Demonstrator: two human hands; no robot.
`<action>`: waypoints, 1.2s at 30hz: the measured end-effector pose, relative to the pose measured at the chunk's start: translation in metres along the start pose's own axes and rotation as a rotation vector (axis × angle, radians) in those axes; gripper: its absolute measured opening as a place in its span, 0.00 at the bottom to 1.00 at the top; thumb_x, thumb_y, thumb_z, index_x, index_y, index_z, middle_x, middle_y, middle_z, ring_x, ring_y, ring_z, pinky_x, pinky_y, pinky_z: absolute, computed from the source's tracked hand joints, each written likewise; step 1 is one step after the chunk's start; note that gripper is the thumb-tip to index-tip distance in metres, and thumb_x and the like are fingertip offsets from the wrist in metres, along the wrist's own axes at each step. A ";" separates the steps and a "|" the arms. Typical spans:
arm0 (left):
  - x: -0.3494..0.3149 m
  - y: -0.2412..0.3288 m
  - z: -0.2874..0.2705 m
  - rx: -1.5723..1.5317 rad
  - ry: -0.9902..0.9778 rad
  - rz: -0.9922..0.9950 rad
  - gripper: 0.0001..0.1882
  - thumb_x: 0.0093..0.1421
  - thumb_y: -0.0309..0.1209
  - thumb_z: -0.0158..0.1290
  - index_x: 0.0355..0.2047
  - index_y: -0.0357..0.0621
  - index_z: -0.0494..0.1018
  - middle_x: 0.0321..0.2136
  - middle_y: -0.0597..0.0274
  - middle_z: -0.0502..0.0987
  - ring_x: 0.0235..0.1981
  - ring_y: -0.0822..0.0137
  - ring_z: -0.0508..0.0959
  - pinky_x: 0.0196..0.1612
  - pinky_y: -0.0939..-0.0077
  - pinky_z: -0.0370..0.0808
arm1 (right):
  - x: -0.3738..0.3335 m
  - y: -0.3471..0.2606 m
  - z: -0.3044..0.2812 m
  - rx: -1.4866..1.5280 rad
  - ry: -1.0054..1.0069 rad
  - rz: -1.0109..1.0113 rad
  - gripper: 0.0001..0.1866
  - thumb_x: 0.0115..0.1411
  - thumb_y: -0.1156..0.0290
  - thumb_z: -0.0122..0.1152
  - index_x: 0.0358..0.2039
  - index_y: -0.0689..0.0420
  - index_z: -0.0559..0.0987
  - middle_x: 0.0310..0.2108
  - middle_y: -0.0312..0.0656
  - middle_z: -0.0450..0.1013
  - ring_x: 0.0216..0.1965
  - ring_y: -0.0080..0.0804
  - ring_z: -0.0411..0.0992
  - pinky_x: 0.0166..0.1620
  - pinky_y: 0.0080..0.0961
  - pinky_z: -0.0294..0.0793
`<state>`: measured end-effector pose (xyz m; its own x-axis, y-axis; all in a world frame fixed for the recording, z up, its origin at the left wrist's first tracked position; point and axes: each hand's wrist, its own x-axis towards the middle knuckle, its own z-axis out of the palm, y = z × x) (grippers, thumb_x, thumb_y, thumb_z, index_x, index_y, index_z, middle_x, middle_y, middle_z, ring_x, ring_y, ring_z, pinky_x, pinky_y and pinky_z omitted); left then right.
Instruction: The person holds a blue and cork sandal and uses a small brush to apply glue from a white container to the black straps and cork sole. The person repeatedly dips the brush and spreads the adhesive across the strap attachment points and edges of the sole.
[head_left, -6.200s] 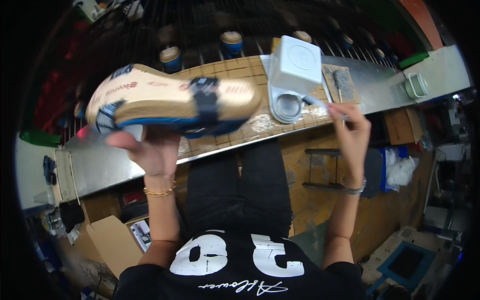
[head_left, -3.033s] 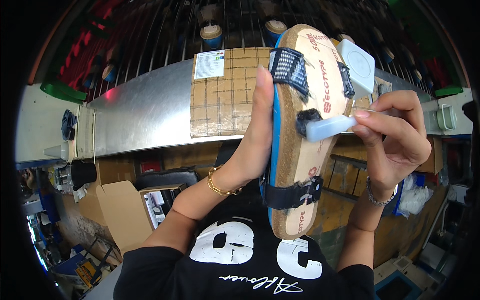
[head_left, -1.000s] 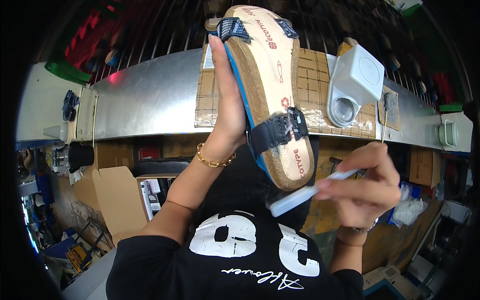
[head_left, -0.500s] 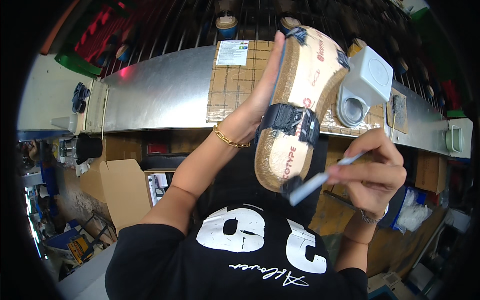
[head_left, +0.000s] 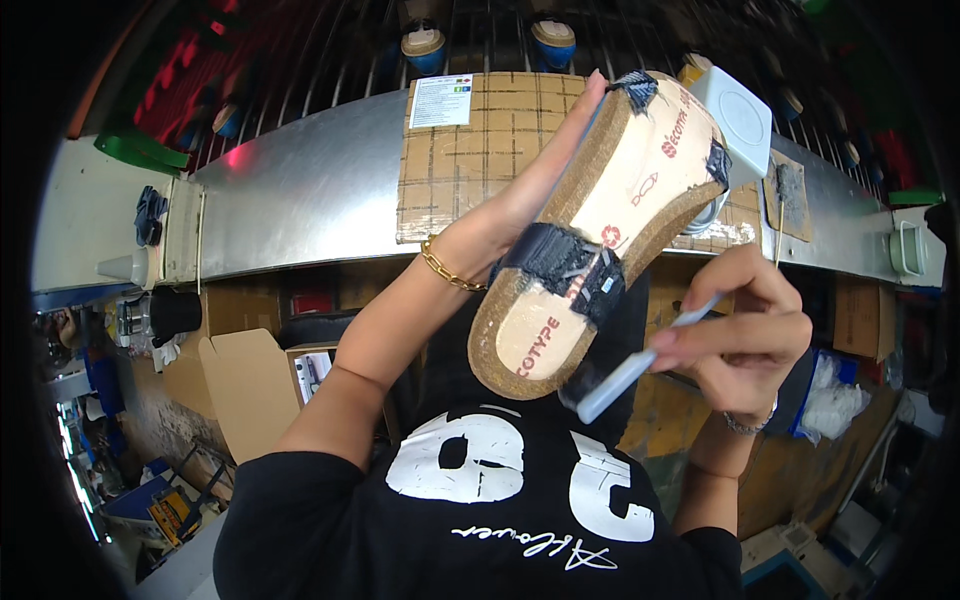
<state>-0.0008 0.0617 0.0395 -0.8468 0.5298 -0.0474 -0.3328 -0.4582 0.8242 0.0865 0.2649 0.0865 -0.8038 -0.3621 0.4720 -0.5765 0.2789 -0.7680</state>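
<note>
A sandal sole [head_left: 630, 205] is held up in front of me with its underside showing. It has a cork-coloured rim, a cream middle with red print, and dark blue straps [head_left: 545, 255] folded over onto it. My left hand [head_left: 548, 165] is closed on its left side, with most of the fingers hidden behind. My right hand [head_left: 750, 330] pinches a brush [head_left: 617, 385] by its pale handle. The dark bristles are blurred and lie close to the rounded lower end of the sole; I cannot tell whether they touch it.
A cardboard sheet [head_left: 480, 165] covers part of the metal bench [head_left: 300, 180]. On it, behind the sole, stands a white plastic container [head_left: 740, 125]. Blue lasts with soles [head_left: 553, 45] rest on the rollers beyond. An open carton [head_left: 250, 385] sits below on the left.
The sole has tilted, its lower end shifting left and its upper end right. The brush, earlier over the sole's lower end, is now beside its lower right edge.
</note>
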 end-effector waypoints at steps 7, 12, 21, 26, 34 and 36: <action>0.010 0.000 0.002 -0.009 -0.025 -0.024 0.46 0.67 0.68 0.25 0.68 0.41 0.58 0.55 0.46 0.75 0.49 0.64 0.82 0.46 0.73 0.84 | 0.008 -0.005 0.000 0.108 0.115 0.094 0.09 0.44 0.77 0.73 0.29 0.51 0.89 0.25 0.34 0.73 0.26 0.19 0.68 0.31 0.17 0.63; -0.009 0.002 -0.012 0.111 0.103 -0.050 0.46 0.68 0.67 0.26 0.68 0.40 0.57 0.57 0.44 0.73 0.51 0.64 0.81 0.49 0.72 0.83 | 0.053 0.052 0.010 -0.390 0.483 0.022 0.11 0.48 0.81 0.69 0.34 0.56 0.88 0.27 0.40 0.73 0.29 0.26 0.71 0.34 0.21 0.68; -0.063 0.049 -0.220 -0.457 0.064 0.248 0.48 0.60 0.64 0.51 0.63 0.31 0.60 0.50 0.44 0.74 0.48 0.51 0.78 0.46 0.64 0.83 | 0.012 0.054 -0.014 -0.054 0.538 0.199 0.08 0.59 0.84 0.64 0.39 0.66 0.84 0.35 0.38 0.71 0.36 0.24 0.68 0.42 0.16 0.65; -0.009 0.120 -0.338 -0.802 0.434 0.240 0.45 0.49 0.63 0.65 0.51 0.35 0.71 0.41 0.48 0.76 0.31 0.61 0.81 0.34 0.75 0.85 | -0.005 0.068 -0.009 0.160 0.415 0.356 0.07 0.60 0.79 0.66 0.40 0.66 0.84 0.33 0.36 0.71 0.33 0.19 0.66 0.37 0.14 0.65; 0.026 0.130 -0.408 -0.730 0.984 0.481 0.66 0.47 0.75 0.54 0.70 0.38 0.44 0.64 0.27 0.53 0.65 0.38 0.61 0.62 0.48 0.72 | -0.005 0.071 -0.002 0.290 0.336 0.446 0.07 0.63 0.78 0.65 0.41 0.66 0.83 0.33 0.36 0.72 0.35 0.19 0.68 0.39 0.13 0.66; 0.083 0.109 -0.288 -0.529 1.027 0.479 0.62 0.57 0.78 0.36 0.73 0.39 0.36 0.68 0.28 0.49 0.60 0.39 0.70 0.60 0.49 0.72 | -0.010 0.071 -0.007 0.244 0.388 0.468 0.08 0.63 0.77 0.64 0.41 0.66 0.83 0.33 0.36 0.72 0.36 0.19 0.68 0.39 0.14 0.66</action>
<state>-0.2271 -0.1498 -0.0378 -0.7816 -0.4614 -0.4198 0.1737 -0.8073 0.5640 0.0529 0.2947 0.0300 -0.9825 0.1087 0.1512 -0.1401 0.1030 -0.9848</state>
